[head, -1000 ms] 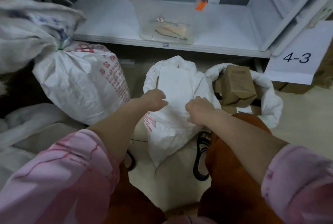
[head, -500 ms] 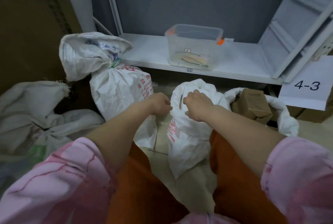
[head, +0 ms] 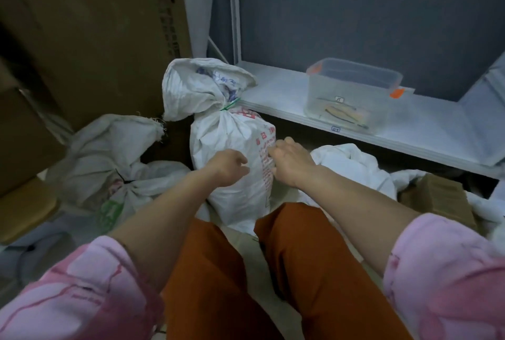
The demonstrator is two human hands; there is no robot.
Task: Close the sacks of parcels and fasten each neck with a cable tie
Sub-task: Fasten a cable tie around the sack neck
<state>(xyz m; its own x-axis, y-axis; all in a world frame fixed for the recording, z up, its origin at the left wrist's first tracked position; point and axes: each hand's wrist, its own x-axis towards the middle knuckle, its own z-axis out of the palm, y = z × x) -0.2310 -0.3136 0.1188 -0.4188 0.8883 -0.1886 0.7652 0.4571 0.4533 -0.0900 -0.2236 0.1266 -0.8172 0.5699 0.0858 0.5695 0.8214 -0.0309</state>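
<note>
A white woven sack with red print point(head: 232, 148) stands upright in the middle, its neck bound by a green cable tie point(head: 231, 106). My left hand point(head: 228, 164) hovers in front of this sack with loosely curled fingers and nothing visible in it. My right hand point(head: 289, 162) reaches to the sack's right side with relaxed fingers at the red print. A second white sack point(head: 347, 160) lies crumpled behind my right forearm. At the far right an open sack point(head: 481, 205) shows brown parcels point(head: 437, 194). On the left lies a sack point(head: 109, 153) tied with a black cable tie point(head: 123, 179).
A white shelf point(head: 287, 93) runs behind the sacks and carries a clear plastic bin point(head: 352, 93) with a few items inside. Large cardboard boxes point(head: 95, 33) stand at the left. My knees in orange trousers point(head: 287, 271) fill the foreground.
My view has swung left. Both hands let go of the middle white sack and moved over to the tied sack with red print.
</note>
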